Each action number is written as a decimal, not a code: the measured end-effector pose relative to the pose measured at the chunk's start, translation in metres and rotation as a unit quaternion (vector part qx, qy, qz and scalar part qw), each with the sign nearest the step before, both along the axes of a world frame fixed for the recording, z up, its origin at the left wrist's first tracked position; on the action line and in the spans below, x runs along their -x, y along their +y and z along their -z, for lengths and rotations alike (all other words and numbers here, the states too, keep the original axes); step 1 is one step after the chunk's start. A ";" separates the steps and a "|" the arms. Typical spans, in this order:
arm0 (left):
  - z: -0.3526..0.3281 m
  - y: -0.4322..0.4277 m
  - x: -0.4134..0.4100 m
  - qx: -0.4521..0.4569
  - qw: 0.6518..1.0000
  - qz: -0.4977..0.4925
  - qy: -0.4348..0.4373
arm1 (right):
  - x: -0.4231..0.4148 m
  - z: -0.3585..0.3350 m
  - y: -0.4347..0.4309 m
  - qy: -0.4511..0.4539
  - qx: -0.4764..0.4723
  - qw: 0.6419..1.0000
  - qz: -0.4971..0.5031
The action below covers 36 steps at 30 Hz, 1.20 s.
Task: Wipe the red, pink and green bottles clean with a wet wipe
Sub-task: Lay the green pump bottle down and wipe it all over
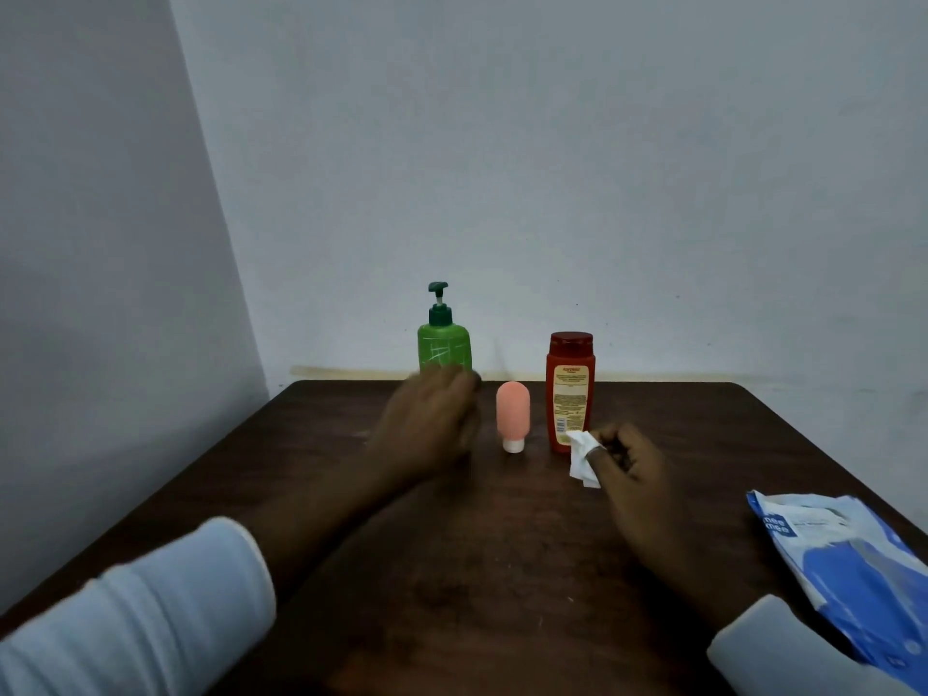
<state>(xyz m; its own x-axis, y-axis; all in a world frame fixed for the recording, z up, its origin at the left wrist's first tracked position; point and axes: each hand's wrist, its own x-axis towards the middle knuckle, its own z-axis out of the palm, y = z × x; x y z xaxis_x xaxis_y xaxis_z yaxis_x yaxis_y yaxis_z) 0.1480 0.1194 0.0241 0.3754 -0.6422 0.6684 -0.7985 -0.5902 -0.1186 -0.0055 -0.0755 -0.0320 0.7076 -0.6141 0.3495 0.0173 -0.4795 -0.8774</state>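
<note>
Left hand: the left hand is reaching to the foot of the green bottle and covering its lower part; motion blur is hiding whether the fingers are closing on it.
Right hand: the right hand is curling its fingers round a crumpled white wet wipe, just beside the base of the red bottle.
Bottles: all three are standing upright near the far edge of the dark wooden surface, the pink bottle resting on its white cap between the other two.
Surroundings: a blue wipes packet is lying at the right edge, well apart from the bottles.
</note>
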 end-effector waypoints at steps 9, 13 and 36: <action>-0.093 0.032 -0.062 -0.282 0.846 0.009 -0.452 | 0.003 -0.005 0.003 0.028 0.037 0.999 -0.011; -0.111 0.016 -0.066 -0.352 0.815 -0.015 -0.461 | 0.006 -0.006 0.003 0.035 0.050 0.998 -0.015; -0.149 0.004 -0.083 -0.421 0.858 0.001 -0.295 | 0.013 -0.016 -0.001 0.009 0.077 0.997 -0.008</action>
